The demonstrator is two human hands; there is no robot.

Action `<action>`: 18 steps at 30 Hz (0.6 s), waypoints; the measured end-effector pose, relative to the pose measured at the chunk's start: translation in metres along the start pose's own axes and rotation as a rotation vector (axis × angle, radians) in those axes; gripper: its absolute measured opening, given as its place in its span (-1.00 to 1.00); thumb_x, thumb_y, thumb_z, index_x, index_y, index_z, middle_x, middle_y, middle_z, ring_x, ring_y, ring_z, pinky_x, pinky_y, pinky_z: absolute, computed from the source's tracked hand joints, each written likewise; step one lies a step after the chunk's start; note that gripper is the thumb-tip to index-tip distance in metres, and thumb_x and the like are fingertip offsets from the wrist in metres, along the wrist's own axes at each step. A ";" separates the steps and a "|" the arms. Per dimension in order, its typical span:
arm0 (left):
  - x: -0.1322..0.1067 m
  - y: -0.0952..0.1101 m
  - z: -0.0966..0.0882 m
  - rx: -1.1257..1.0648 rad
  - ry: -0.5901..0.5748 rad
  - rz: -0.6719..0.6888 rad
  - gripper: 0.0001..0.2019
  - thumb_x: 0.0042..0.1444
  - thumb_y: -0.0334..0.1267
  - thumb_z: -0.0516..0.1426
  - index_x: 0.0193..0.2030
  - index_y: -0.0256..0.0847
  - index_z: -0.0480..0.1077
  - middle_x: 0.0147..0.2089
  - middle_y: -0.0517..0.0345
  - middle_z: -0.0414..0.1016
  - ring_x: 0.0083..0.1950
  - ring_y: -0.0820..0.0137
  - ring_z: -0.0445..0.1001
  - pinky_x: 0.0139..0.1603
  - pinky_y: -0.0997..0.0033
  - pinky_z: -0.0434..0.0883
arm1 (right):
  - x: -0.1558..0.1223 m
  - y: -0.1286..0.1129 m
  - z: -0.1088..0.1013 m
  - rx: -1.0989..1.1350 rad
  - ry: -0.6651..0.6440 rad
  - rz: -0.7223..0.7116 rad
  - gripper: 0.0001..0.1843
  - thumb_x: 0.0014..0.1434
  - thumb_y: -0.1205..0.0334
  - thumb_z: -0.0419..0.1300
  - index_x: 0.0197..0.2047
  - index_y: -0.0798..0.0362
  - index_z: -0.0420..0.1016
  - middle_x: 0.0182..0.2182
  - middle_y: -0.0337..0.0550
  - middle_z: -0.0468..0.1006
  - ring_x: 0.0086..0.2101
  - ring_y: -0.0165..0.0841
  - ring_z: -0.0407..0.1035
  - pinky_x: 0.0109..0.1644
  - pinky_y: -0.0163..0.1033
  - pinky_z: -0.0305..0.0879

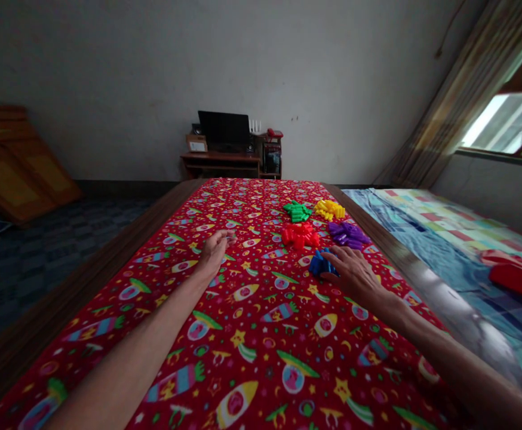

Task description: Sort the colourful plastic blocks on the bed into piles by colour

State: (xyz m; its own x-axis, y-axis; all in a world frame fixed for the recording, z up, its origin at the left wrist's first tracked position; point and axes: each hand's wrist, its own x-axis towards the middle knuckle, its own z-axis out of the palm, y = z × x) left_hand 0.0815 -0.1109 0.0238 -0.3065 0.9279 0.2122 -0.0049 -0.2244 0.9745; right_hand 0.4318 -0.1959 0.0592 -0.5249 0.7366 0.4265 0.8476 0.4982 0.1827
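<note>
A table with a red rocket-print cloth stretches ahead of me. On it lie small piles of plastic pieces: green, yellow, red, purple and blue. My right hand rests palm down on the cloth, fingers spread, its fingertips touching the blue pile. My left hand lies on the cloth to the left of the piles, fingers curled in a loose fist; whether anything is inside is hidden.
The table's wooden edge runs along the left. A bed with a patchwork sheet and a red object lies right. A desk with a dark monitor stands at the far wall. A window is at right.
</note>
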 end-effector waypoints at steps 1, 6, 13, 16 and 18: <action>0.000 0.000 0.000 -0.003 0.004 -0.008 -0.81 -0.14 -0.31 0.05 -0.33 -0.25 0.39 -0.30 0.11 0.53 -0.26 0.35 0.55 -0.01 0.22 0.48 | -0.001 -0.001 0.001 0.004 0.009 0.000 -0.61 0.20 0.09 0.24 0.07 0.01 0.46 0.04 0.11 0.48 -0.04 -0.04 0.39 -0.04 0.04 0.36; 0.000 0.000 -0.001 -0.021 0.006 -0.019 -0.80 -0.14 -0.31 0.06 -0.34 -0.25 0.41 -0.33 0.12 0.52 -0.26 0.35 0.55 0.00 0.23 0.47 | 0.008 0.011 -0.006 0.164 0.160 -0.005 -0.58 0.26 0.00 0.15 0.10 0.02 0.45 0.11 0.11 0.46 0.06 -0.07 0.39 0.04 0.03 0.37; 0.003 -0.003 -0.001 -0.011 0.018 -0.013 -0.82 -0.15 -0.30 0.07 -0.36 -0.24 0.41 -0.34 0.12 0.55 -0.26 0.32 0.56 -0.03 0.22 0.49 | 0.059 0.112 -0.007 0.508 0.650 0.644 -0.56 0.28 -0.11 0.02 -0.28 0.06 0.53 -0.38 -0.09 0.61 -0.28 -0.26 0.50 -0.16 -0.15 0.40; 0.003 -0.003 -0.002 -0.013 0.002 -0.011 -0.81 -0.15 -0.29 0.08 -0.35 -0.24 0.41 -0.34 0.12 0.55 -0.27 0.32 0.55 -0.04 0.22 0.50 | 0.063 0.157 0.018 0.819 0.953 1.018 -0.48 0.30 -0.12 -0.12 -0.40 0.07 0.41 -0.51 -0.15 0.51 -0.43 -0.33 0.46 -0.33 -0.22 0.38; 0.004 -0.003 -0.003 -0.015 -0.005 -0.015 -0.80 -0.14 -0.29 0.08 -0.34 -0.24 0.41 -0.32 0.12 0.54 -0.27 0.33 0.55 -0.04 0.22 0.49 | 0.056 0.174 0.039 0.954 1.080 1.190 -0.49 0.29 -0.12 -0.15 -0.45 0.05 0.33 -0.57 -0.22 0.43 -0.52 -0.39 0.38 -0.41 -0.27 0.33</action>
State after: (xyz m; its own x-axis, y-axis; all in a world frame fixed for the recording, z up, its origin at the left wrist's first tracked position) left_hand 0.0778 -0.1076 0.0211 -0.3019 0.9325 0.1983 -0.0240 -0.2154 0.9762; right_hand 0.5469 -0.0504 0.0803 0.8267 0.4651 0.3165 0.1612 0.3431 -0.9253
